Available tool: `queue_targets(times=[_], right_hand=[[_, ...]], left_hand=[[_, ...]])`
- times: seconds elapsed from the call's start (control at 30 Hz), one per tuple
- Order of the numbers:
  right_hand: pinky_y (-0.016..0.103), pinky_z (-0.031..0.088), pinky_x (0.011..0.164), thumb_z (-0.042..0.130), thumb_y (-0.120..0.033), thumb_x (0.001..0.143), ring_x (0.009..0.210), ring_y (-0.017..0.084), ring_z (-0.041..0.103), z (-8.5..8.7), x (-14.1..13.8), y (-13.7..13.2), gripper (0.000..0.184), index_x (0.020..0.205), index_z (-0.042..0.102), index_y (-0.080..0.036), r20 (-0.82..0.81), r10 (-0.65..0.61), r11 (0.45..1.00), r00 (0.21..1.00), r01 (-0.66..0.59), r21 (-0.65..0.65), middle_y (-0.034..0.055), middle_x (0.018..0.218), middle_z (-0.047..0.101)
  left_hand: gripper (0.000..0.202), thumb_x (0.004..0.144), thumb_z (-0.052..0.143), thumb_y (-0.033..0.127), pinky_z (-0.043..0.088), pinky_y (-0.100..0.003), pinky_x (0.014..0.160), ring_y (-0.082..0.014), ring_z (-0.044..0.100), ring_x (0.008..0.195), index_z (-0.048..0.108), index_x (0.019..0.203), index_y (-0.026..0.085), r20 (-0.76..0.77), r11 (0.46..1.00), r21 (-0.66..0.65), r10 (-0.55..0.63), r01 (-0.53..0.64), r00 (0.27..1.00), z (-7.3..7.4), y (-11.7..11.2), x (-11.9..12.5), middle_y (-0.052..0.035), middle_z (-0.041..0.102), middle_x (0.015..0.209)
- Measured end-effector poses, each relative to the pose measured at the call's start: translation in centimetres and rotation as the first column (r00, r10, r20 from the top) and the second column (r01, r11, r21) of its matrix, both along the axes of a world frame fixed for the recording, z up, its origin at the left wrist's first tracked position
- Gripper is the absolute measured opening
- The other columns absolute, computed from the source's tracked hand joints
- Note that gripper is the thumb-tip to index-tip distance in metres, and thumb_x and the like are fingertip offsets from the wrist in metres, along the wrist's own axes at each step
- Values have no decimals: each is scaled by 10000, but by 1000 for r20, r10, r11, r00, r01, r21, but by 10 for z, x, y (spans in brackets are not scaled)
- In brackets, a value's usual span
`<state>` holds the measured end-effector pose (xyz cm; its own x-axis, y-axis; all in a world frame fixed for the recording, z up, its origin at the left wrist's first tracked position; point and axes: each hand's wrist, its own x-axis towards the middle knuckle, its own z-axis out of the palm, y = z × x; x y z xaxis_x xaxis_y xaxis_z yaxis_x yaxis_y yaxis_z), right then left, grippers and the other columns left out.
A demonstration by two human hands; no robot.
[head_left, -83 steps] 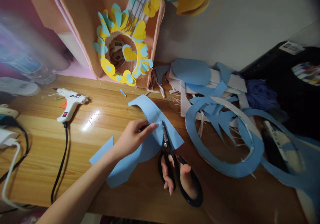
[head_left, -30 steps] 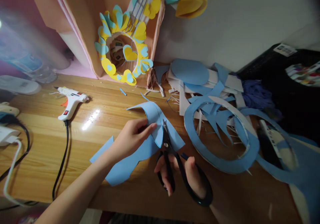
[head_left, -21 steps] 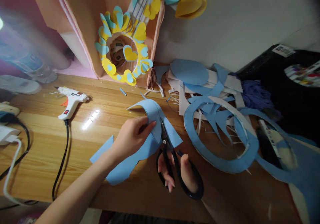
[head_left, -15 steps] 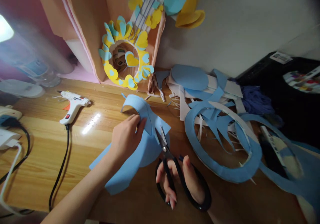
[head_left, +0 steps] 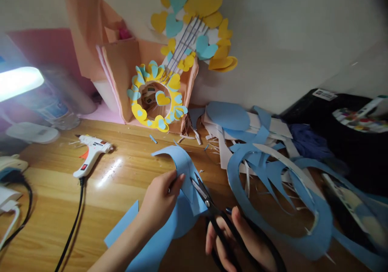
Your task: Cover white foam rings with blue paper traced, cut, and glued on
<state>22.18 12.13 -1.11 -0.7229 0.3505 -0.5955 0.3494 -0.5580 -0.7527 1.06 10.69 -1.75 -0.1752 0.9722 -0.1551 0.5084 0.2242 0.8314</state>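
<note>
Scissors (head_left: pixel 207 203) nearer left hand (head_left: pixel 160 199) — bottle (head_left: pixel 56 111) beyond

Pale grey wall (head_left: pixel 273 41) behind a glossy wood-grain table (head_left: pixel 48 183), with a glowing lamp (head_left: pixel 20 82) at left.

Black scissors (head_left: pixel 207 203) at the blue sheet (head_left: pixel 184 161)

A left-hand grip (head_left: pixel 160 201) pinches the curling sheet by its edge above a wooden table (head_left: pixel 100 201); a right-hand grip (head_left: pixel 252 240) holds the scissors, blades slightly parted at the sheet, tips toward 11 o'clock. A white glue gun (head_left: pixel 93 154) lies at 9 o'clock, a blue ring (head_left: pixel 234 177) at 4, a circle of yellow and turquoise hearts (head_left: pixel 139 112) at 10.
</note>
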Motion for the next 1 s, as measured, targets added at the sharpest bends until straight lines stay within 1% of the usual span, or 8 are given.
queue_targets(times=[0.13, 0.3, 0.43, 0.57, 0.63, 0.77, 0.9, 1.0], right_hand=[[244, 397, 435, 132, -914, 635, 396, 135, 453, -11, 11, 1, 936, 808, 661, -162, -47, 39, 999, 998, -39, -4, 44, 480, 527], [254, 389, 443, 155, -914, 634, 396, 144, 448, -3, 16, 2, 908, 797, 665, -181, -9, 50, 998, 999, -49, 45, 36, 463, 513], [226, 341, 423, 153, -948, 572, 370, 124, 418, -2, 5, -2, 941, 743, 653, -170, -9, 9, 997, 1000, -8, 72, 26, 428, 487], [186, 286, 361, 160, -993, 458, 295, 95, 372, -18, -16, -14, 914, 602, 562, -184, -52, -138, 990, 989, 139, 5, -5, 347, 417], [171, 273, 339, 189, -997, 437, 266, 81, 356, -25, -24, -19, 884, 575, 521, -190, -95, -196, 981, 976, 194, -25, -20, 319, 395], [156, 294, 329, 246, -970, 508, 251, 68, 356, -33, -27, -24, 854, 646, 541, -180, -145, -245, 969, 959, 247, -3, -43, 309, 386], [161, 309, 309, 280, -977, 477, 234, 66, 350, -33, -24, -23, 837, 632, 501, -184, -132, -224, 974, 966, 224, -20, -53, 299, 371], [162, 308, 290, 316, -976, 456, 226, 57, 328, -32, -23, -22, 815, 623, 472, -194, -107, -243, 970, 964, 244, -1, -66, 307, 359]], left_hand=[[421, 874, 404, 515, 243, -252, 523, -111, 330, 533, 345, 588, 211, 166, 998, -31, 52, -48, 985, -3, 2, 0, 57, 318, 541], [435, 851, 431, 548, 252, -246, 515, -108, 324, 542, 338, 591, 212, 288, 995, -35, 100, -94, 952, -6, 2, 2, 59, 311, 554], [432, 860, 434, 514, 222, -245, 506, -98, 288, 532, 306, 580, 211, 224, 1000, -4, 25, -25, 974, -4, -1, 7, 64, 266, 553], [435, 865, 435, 474, 198, -251, 496, -94, 256, 518, 290, 554, 207, 116, 998, 55, -12, 6, 993, -1, -2, 11, 64, 262, 535], [431, 858, 431, 491, 210, -250, 493, -96, 277, 516, 318, 553, 208, 150, 999, 31, 5, -10, 989, 0, -2, 12, 61, 283, 529], [437, 831, 444, 539, 226, -248, 489, -98, 301, 516, 354, 562, 207, 242, 999, -28, 36, -30, 970, 2, -1, 11, 60, 295, 531], [444, 829, 446, 550, 225, -248, 490, -96, 300, 518, 353, 566, 206, 254, 999, -24, 42, -37, 966, 2, 0, 10, 61, 294, 536], [444, 826, 455, 555, 226, -246, 488, -95, 297, 515, 346, 571, 208, 282, 999, -23, 39, -35, 959, 0, -1, 10, 62, 295, 536]])
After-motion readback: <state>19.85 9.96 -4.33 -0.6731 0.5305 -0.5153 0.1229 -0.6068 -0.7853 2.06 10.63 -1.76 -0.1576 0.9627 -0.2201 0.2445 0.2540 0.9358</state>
